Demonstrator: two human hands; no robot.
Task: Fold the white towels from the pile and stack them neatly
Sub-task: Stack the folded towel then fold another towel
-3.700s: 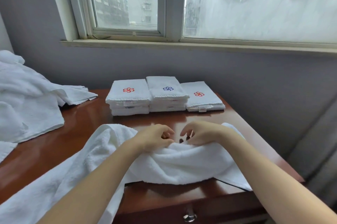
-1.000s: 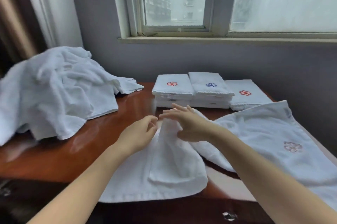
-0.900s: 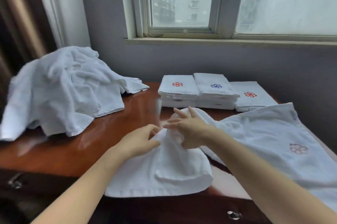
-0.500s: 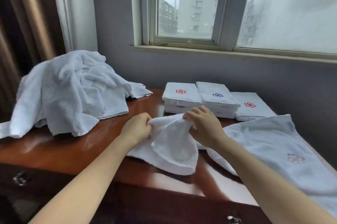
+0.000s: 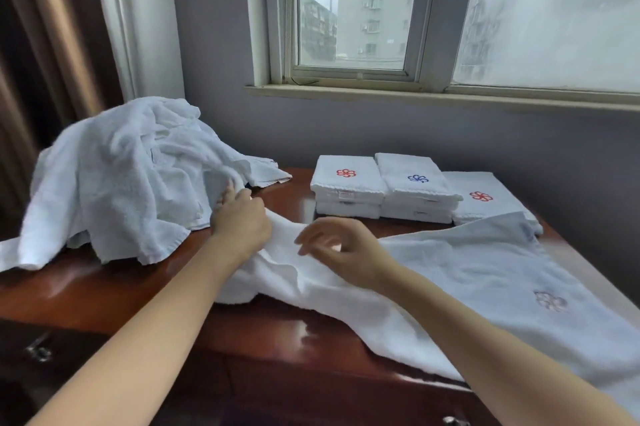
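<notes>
A single wide-angle view comes from the person's head, looking forward and down across the worktop (image 5: 104, 290) towards the wall and window (image 5: 349, 9) behind it. It sits close, within arm's reach: both forearms enter from the bottom edge, and the left hand (image 5: 240, 223) and right hand (image 5: 341, 249) land near the middle of the frame, over the spread towel (image 5: 485, 273). The worktop fills the lower half, its near edge cut off at the bottom. The pile (image 5: 114, 176) lies to the left, the folded stacks (image 5: 415, 186) along the far edge, right of centre. A curtain (image 5: 52, 44) closes the left side, its lines bent by the lens.
</notes>
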